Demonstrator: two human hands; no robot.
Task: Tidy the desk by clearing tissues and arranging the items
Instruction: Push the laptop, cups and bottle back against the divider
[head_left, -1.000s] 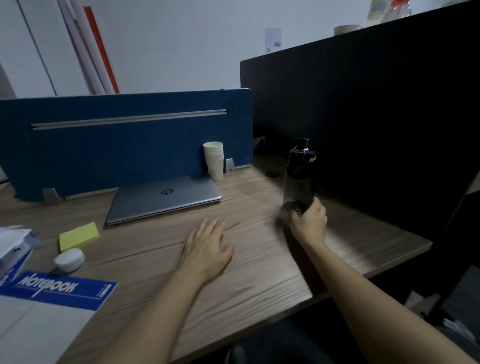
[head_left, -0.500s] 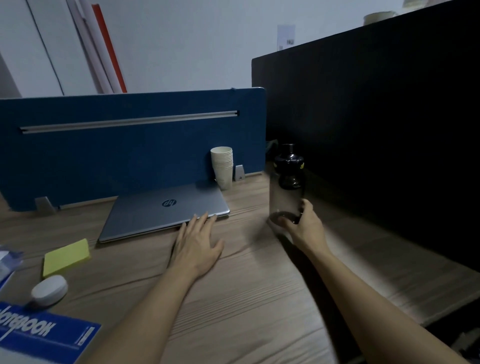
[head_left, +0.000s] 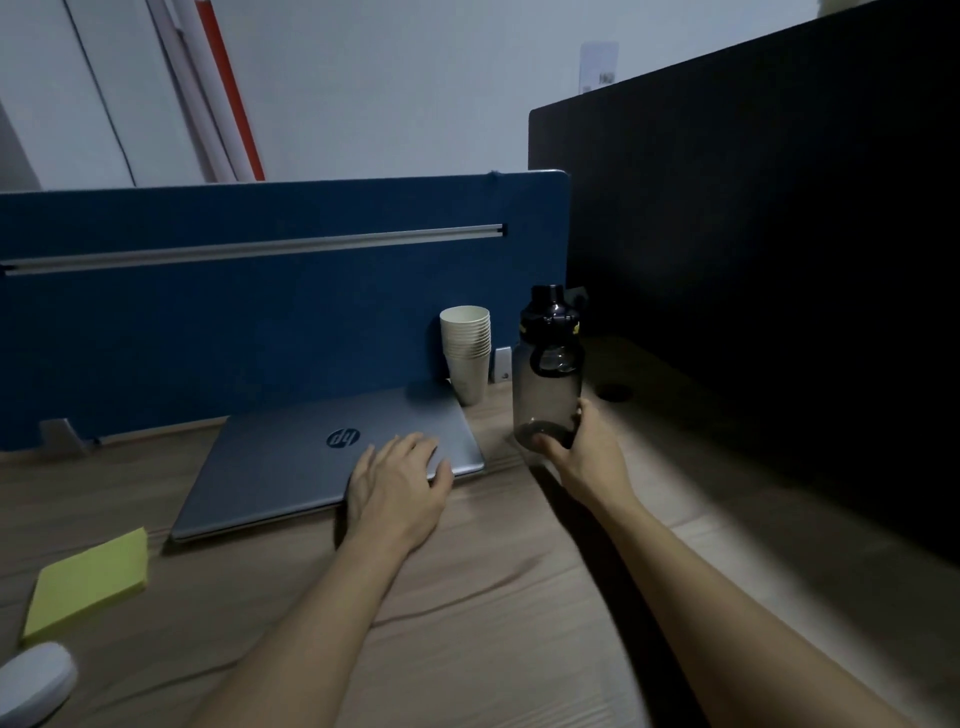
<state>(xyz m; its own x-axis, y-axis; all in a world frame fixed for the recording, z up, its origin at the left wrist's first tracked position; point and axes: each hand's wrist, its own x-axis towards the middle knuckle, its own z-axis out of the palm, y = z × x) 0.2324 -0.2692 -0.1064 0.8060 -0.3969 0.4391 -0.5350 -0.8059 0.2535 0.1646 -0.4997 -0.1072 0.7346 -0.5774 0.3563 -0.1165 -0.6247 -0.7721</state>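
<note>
My right hand (head_left: 587, 457) grips the base of a dark see-through water bottle (head_left: 548, 379) with a black cap, held upright just right of a stack of paper cups (head_left: 466, 351). My left hand (head_left: 397, 486) lies flat, fingers spread, on the front right corner of a closed silver laptop (head_left: 291, 467). The laptop lies on the wooden desk (head_left: 467, 597) against the blue divider. No tissue is in view.
A yellow sticky-note pad (head_left: 88, 584) and a white mouse (head_left: 34, 680) lie at the left front. The blue divider (head_left: 260, 312) closes the back, and a tall black partition (head_left: 769, 260) walls the right side. A round cable hole (head_left: 615, 392) sits behind the bottle.
My right hand has carried the bottle back and left, towards the cups. My left hand has slid forward from the bare desk onto the laptop's corner. The view has shifted closer to the divider.
</note>
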